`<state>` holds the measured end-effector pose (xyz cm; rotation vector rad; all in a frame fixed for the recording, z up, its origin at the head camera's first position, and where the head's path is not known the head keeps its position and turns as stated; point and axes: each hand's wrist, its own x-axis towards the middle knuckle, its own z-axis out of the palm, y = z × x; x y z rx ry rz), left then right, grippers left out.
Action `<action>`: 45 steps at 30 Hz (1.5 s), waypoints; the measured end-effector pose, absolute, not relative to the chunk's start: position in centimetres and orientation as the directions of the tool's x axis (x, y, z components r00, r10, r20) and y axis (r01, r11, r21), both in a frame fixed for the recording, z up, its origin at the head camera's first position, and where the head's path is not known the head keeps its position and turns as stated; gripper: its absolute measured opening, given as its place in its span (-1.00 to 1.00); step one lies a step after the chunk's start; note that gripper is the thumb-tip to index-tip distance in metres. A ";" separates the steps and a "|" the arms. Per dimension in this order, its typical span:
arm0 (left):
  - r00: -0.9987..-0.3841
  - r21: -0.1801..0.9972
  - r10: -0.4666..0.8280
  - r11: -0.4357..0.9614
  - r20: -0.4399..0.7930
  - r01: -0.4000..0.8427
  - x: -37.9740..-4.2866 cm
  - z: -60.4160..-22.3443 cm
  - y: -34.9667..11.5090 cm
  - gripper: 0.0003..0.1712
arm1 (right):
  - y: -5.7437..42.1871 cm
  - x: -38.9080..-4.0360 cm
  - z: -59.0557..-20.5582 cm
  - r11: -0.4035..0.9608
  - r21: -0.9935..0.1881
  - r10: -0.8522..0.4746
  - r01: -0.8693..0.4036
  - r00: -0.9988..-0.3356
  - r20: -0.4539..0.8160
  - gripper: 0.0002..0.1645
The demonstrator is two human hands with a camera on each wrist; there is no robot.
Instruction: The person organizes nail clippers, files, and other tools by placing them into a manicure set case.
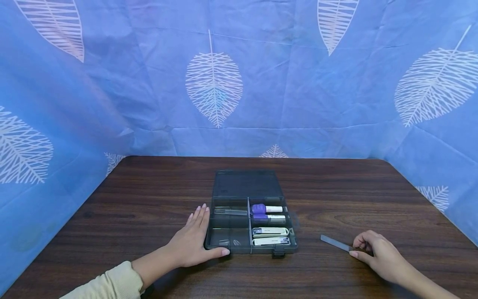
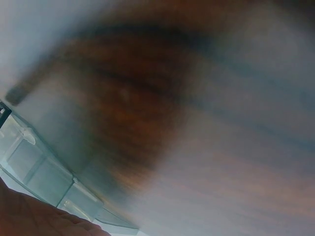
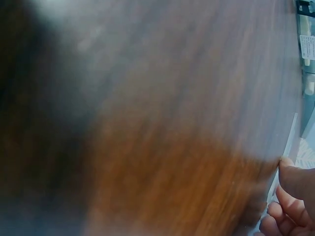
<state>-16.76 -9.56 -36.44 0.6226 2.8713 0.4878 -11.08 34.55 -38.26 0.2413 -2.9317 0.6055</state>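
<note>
My left hand rests against the left side of a dark see-through compartment box, fingers straight and thumb along its front edge. In the left wrist view, part of that hand shows beside the box wall. To the right of the box, my right hand pinches one end of a slim grey nail file between thumb and fingers. The file's free end points left toward the box. From the right wrist, the thumb presses on the file.
The box lid lies folded back. Inside are purple nail polish bottles with white caps, nail clippers, a slim see-through tool and small clear pieces. A dark wooden table carries it; blue leaf-print cloth hangs behind.
</note>
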 end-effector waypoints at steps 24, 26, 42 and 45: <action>-0.900 0.344 0.428 0.860 -0.084 0.377 -16.8 -36.4 -9.6 0.31 | 34.4 -11.4 -38.3 0.913 -0.232 -0.260 -0.335 -0.918 0.299 -0.76; -0.900 0.342 0.428 0.861 -0.085 0.377 -16.8 -36.4 -9.5 0.32 | 34.4 -11.5 -38.3 0.909 -0.225 -0.270 -0.350 -0.907 0.323 -0.77; -0.896 0.335 0.434 0.861 -0.090 0.383 -16.8 -36.2 -9.5 0.31 | 30.9 -13.7 -35.9 0.822 -0.239 -0.309 -0.517 -0.758 0.575 -0.79; -0.896 0.347 0.433 0.858 -0.094 0.378 -16.7 -36.3 -9.5 0.32 | 29.9 -14.2 -35.5 0.804 -0.252 -0.317 -0.538 -0.747 0.584 -0.78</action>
